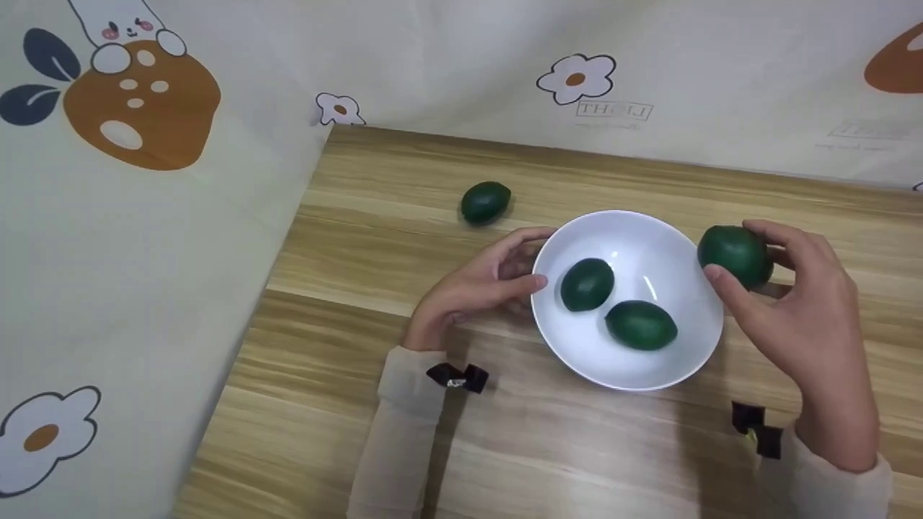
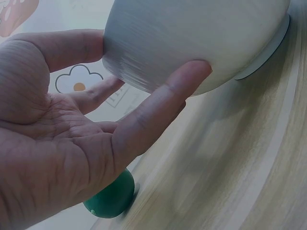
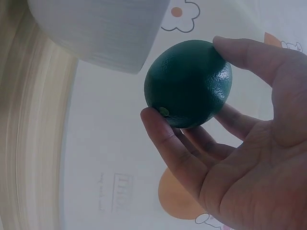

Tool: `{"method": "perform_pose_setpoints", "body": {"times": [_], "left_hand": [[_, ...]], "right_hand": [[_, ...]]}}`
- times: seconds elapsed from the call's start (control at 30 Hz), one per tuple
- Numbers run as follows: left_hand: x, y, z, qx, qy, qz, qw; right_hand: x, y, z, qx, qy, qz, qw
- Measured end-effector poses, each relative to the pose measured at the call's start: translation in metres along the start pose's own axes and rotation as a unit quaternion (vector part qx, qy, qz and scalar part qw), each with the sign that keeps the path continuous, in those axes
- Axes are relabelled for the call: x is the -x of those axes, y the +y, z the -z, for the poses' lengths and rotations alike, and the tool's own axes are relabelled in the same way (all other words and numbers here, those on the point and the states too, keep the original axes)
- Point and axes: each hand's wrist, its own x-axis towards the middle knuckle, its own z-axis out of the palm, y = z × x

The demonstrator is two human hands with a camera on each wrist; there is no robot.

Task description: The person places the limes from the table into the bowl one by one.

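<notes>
A white bowl (image 1: 627,375) stands on the wooden table with two dark green limes, one lime (image 1: 588,285) at its left and another lime (image 1: 641,325) lower down. My left hand (image 1: 490,277) grips the bowl's left side, thumb at the rim and fingers spread along the outer wall, as the left wrist view also shows. At the bowl's right rim, my right hand (image 1: 807,288) holds a third lime (image 3: 187,84) between thumb and fingertips. This lime is raised beside the bowl, with its pale stem spot showing in the right wrist view.
Another lime (image 1: 486,202) lies on the table (image 1: 346,281) beyond my left hand. A pale sheet (image 1: 447,65) printed with flowers and fruit lies past the table's back and left edges. Black bows (image 1: 458,377) hang at both sleeve cuffs.
</notes>
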Motion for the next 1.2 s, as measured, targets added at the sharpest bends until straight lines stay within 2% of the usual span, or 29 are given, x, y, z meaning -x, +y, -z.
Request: {"method": "perform_pose_setpoints", "body": {"times": [0.4, 0.87, 1.2], "left_hand": [[0.0015, -0.0013, 0.0002, -0.014, 0.006, 0.006, 0.9999], [0.001, -0.0033, -0.0008, 0.008, 0.002, 0.004, 1.0], [-0.0002, -0.0017, -0.0006, 0.005, 0.005, 0.005, 1.0]], "right_hand": [[0.0018, -0.0037, -0.0002, -0.007, -0.01, 0.013, 1.0], [0.0056, -0.0069, 0.0006, -0.007, -0.017, 0.028, 0.999], [0.0065, -0.0096, 0.0022, -0.002, -0.026, 0.037, 0.999]]}}
